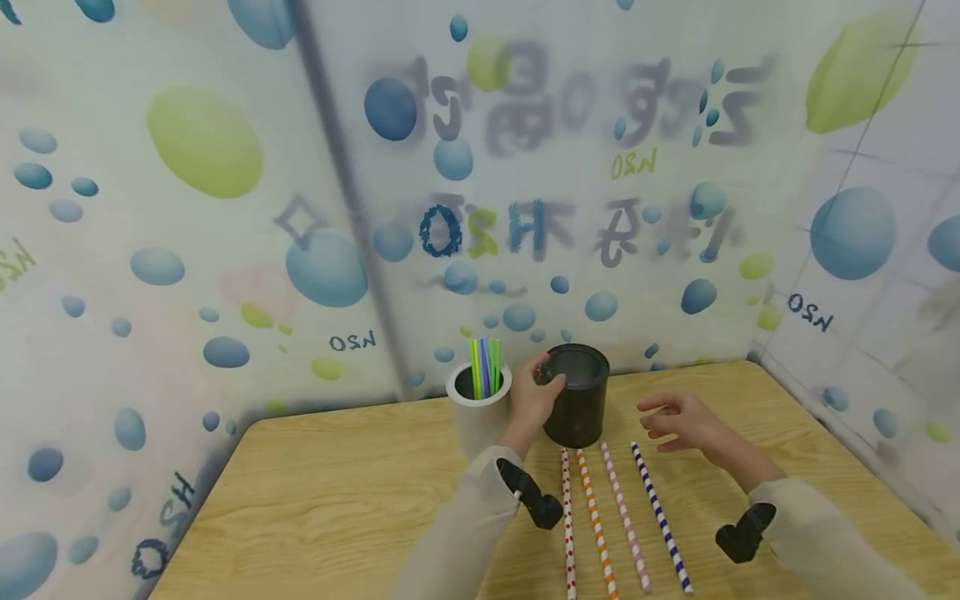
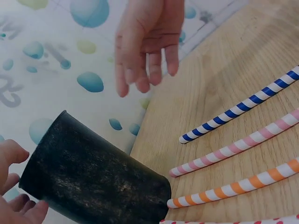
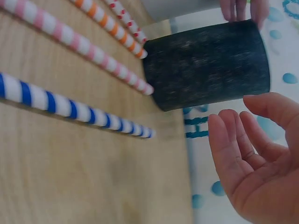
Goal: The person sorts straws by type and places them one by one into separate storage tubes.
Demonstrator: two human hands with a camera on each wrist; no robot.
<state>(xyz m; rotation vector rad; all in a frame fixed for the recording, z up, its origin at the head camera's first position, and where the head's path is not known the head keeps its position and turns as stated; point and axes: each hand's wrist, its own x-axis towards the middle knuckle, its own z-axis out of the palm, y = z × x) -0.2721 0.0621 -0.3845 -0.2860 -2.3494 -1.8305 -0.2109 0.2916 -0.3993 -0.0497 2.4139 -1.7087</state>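
Note:
A black cup stands near the back of the wooden table. My left hand is at its left side and pinches the rim between thumb and fingers. To the right of the cup my right hand hovers with fingers loosely bent and holds nothing; in the right wrist view its palm faces the cup. In front of the cup lie long patterned paper straws side by side: red-dotted, orange-striped, pink-striped and blue-striped.
Left of the black cup, close by my left hand, stands a white cup with several thin coloured straws upright in it. A wall sheet printed with bubbles rises behind the wooden table.

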